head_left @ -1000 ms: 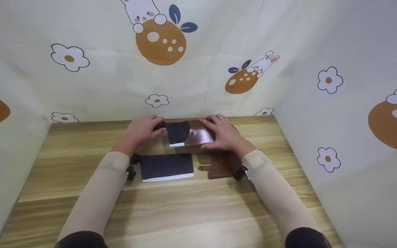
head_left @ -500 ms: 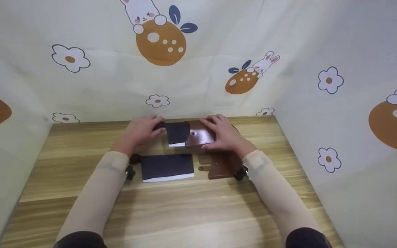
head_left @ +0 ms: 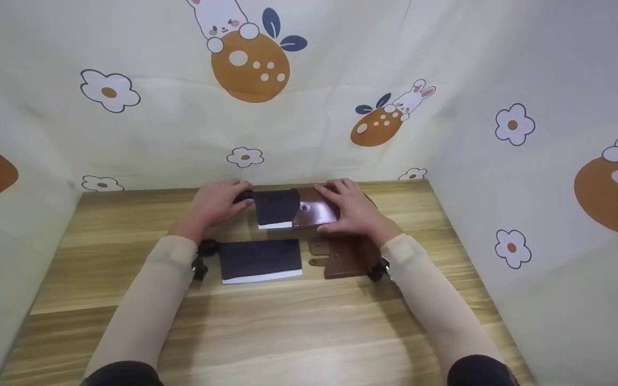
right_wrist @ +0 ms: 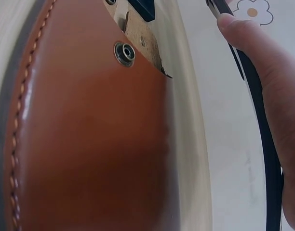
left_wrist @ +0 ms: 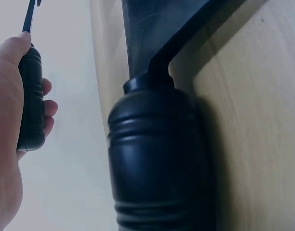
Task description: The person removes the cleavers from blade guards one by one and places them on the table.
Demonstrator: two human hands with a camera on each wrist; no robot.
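My left hand (head_left: 212, 205) grips the black handle of a cleaver (head_left: 276, 207) near the back of the table. In the left wrist view, fingers and thumb wrap round that ridged handle (left_wrist: 32, 96). The cleaver's dark blade, with a pale cutting edge, sits partly inside a brown leather sheath (head_left: 311, 210); the rest of the blade is hidden there. My right hand (head_left: 356, 209) holds the sheath, thumb at its near edge and fingers over its top. Closer to me lies a second cleaver (head_left: 259, 258), beside a second brown sheath (head_left: 349, 257) with snap straps.
The wood-grain table (head_left: 298, 332) ends at a patterned fabric wall (head_left: 309, 123) just behind the hands. Fabric also rises along the left and right sides. The second cleaver's handle (left_wrist: 152, 144) lies close under my left wrist.
The left hand and its cleaver have shifted slightly left, the right hand and sheath slightly right. A bit more of the blade shows outside the sheath. The second cleaver and sheath stay put.
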